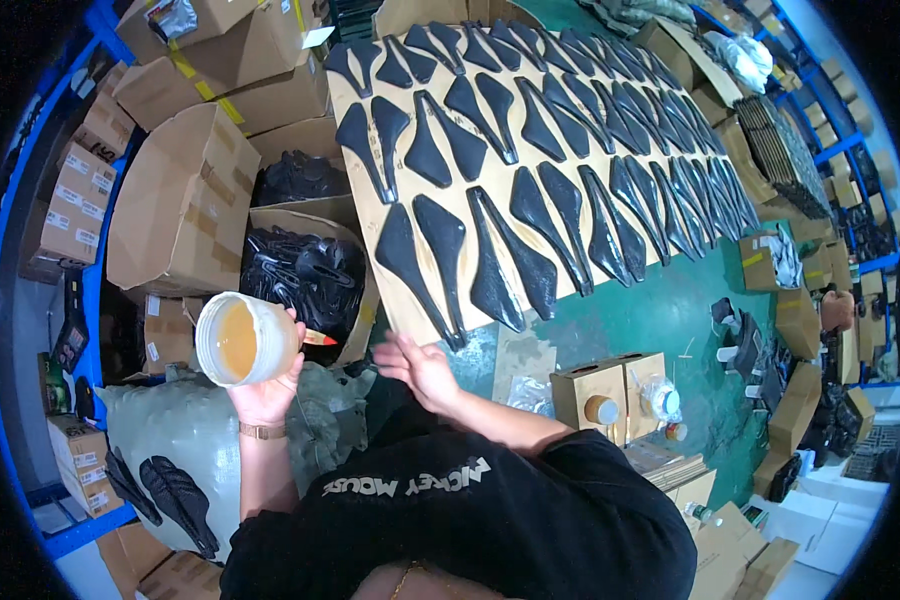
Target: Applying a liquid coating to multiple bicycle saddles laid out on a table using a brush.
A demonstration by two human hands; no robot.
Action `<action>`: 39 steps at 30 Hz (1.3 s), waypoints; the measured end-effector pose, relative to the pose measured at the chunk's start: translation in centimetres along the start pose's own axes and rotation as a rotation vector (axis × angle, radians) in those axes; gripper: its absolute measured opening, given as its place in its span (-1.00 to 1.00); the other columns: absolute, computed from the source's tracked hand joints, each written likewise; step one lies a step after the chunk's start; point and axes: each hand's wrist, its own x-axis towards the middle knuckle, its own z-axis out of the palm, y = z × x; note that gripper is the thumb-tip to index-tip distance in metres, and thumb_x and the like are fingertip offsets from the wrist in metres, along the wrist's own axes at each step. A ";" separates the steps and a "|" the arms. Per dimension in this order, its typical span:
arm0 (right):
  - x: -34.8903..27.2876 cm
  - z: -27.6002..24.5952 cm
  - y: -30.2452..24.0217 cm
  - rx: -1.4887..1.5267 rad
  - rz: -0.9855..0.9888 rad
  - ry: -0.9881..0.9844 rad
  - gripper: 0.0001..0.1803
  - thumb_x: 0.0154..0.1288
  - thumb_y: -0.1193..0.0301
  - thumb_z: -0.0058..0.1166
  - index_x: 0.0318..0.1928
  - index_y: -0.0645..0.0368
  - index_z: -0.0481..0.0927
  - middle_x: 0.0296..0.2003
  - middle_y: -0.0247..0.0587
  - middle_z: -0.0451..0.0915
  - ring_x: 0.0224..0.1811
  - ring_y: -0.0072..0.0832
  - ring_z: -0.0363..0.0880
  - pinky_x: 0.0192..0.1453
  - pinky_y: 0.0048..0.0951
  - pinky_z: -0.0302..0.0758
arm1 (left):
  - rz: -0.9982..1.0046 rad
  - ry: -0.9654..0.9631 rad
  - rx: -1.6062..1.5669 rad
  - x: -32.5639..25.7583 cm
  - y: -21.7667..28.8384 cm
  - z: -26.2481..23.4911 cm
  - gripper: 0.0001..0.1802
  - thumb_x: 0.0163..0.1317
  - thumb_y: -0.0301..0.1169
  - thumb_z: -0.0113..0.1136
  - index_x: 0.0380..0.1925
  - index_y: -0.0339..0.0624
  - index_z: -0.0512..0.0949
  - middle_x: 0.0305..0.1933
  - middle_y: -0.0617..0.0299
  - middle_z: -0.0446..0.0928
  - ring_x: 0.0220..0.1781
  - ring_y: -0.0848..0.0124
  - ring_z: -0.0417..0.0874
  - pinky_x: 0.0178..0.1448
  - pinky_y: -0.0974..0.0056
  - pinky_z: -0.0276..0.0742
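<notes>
Up in left hand [268,393]: wide-mouthed white tub [275,335], fingers wrapped round its side, amber liquid [236,340] inside. Red-tipped thing [320,339] right beside those fingers, can't tell what. Right hand [425,372] just right of that, fingers loosely spread, kinda blurry, near corner of pale board [402,318]. Past right hand, board's loaded with rows of black saddle-shaped pieces [402,245]. Below left hand, greyish sack [170,425].

The tub [278,338] looks like smooth, cloudy plastic. Black saddle-shaped pieces [536,282] go from matt to pretty glossy, the board's [402,315] pale wood, the big box [180,200] plain matt cardboard.
</notes>
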 end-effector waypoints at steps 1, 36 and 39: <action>-1.4 -1.8 -0.2 -0.082 0.007 0.004 -0.53 0.42 0.20 -0.10 0.06 0.42 0.40 -0.11 0.07 0.57 -0.13 -0.31 0.62 -0.09 -0.37 0.61 | 0.017 0.016 0.009 -0.2 -0.2 0.1 -0.19 0.22 0.13 -0.05 0.31 -0.18 0.13 0.35 -0.16 0.14 0.33 -0.17 0.22 0.11 -0.30 0.43; -2.8 -9.4 -7.7 0.388 -0.319 0.013 -0.56 0.30 0.49 0.04 0.17 0.21 0.31 0.07 -0.11 0.46 0.13 -0.26 0.45 0.17 -0.19 0.48 | -0.001 0.002 0.154 -0.2 -7.0 5.5 -0.21 0.19 0.07 0.01 0.26 -0.27 0.19 0.29 -0.22 0.19 0.30 -0.16 0.27 0.11 -0.20 0.49; 1.1 -8.5 -7.0 0.520 -0.388 0.037 -0.61 0.27 0.56 0.04 0.12 0.16 0.36 0.01 -0.16 0.50 0.07 -0.35 0.50 0.17 -0.22 0.49 | 0.029 0.015 0.161 -0.7 -5.1 5.2 -0.23 0.20 0.08 0.00 0.26 -0.22 0.20 0.30 -0.21 0.18 0.31 -0.16 0.26 0.12 -0.22 0.47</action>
